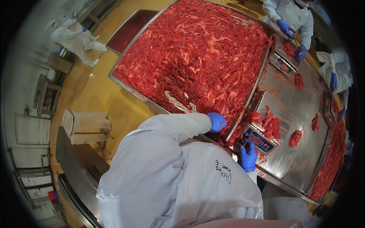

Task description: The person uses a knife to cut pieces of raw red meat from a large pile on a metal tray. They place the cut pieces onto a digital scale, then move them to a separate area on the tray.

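A huge steel tub (131, 89) is heaped with red meat strips (197, 57). My left hand (217, 122), in a blue glove, is curled into the meat at the tub's near right corner. My right hand (249, 158), also gloved in blue, is at the front of a small scale (259, 140) on the steel table (296, 110). It seems to pinch a thin meat strip (245, 143). A pile of meat (269, 123) lies on the scale. My white coat fills the lower middle of the view.
Small meat portions (294, 138) lie on the table, with a second scale (280, 65) at its far end. Across it, a co-worker's blue-gloved hands (292, 38) handle meat. Another person's sleeve (334, 76) is at the right. A person in white (76, 38) crouches far left. A red tray (131, 28) stands behind the tub.
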A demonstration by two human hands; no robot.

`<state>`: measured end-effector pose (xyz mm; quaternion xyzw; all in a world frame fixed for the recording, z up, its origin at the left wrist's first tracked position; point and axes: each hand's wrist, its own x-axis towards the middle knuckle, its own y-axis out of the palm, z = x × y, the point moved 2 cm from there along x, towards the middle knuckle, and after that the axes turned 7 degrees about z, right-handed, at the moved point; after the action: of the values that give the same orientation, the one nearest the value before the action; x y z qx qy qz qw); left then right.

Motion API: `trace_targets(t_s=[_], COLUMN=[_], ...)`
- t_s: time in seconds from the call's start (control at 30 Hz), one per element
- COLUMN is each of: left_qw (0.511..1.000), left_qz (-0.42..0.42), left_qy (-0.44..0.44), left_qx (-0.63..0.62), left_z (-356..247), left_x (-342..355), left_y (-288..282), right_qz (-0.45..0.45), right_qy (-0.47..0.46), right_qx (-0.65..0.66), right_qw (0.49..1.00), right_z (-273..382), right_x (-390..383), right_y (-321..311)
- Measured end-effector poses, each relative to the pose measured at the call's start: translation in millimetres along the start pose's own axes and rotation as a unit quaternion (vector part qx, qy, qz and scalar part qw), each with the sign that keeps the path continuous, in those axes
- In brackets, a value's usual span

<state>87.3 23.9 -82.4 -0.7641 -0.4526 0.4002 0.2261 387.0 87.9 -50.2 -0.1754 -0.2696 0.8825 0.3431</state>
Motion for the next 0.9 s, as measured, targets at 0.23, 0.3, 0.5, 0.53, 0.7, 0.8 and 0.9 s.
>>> trace_targets(t_s=[0.23, 0.3, 0.5, 0.53, 0.7, 0.8, 0.9], left_qw=[0.991, 0.958, 0.988, 0.987, 0.974, 0.959, 0.887], left_qz=[0.036, 0.026, -0.105, -0.156, 0.202, 0.248, 0.297], left_qy=[0.092, 0.11, 0.061, 0.036, 0.1, 0.11, 0.088], left_qx=[-0.095, -0.263, -0.099, 0.005, -0.029, -0.083, -0.341], left_z=[-141.3, -167.9, -70.0, -30.9, -2.9, -33.9, -81.7], left_x=[23.9, 42.7, 97.7, 104.3, -10.6, -14.4, 3.6], left_y=[-170.6, -186.0, -152.2, -141.0, 11.5, -29.0, -109.9], right_qz=[-0.048, -0.059, -0.074, -0.07, -0.076, -0.079, -0.075], right_qy=[0.06, 0.085, 0.062, 0.081, 0.094, 0.087, 0.122], right_qx=[-0.006, -0.035, -0.046, -0.032, -0.024, -0.039, -0.012], right_qw=[0.997, 0.994, 0.994, 0.994, 0.992, 0.992, 0.99], right_z=[-84.4, -52.7, -44.7, -31.0, -32.1, -23.7, -22.3], right_x=[-59.6, -50.7, -47.9, -46.5, -50.0, -49.9, -52.5], right_y=[10.2, 0.7, -1.0, -7.3, -4.5, -8.6, -10.9])
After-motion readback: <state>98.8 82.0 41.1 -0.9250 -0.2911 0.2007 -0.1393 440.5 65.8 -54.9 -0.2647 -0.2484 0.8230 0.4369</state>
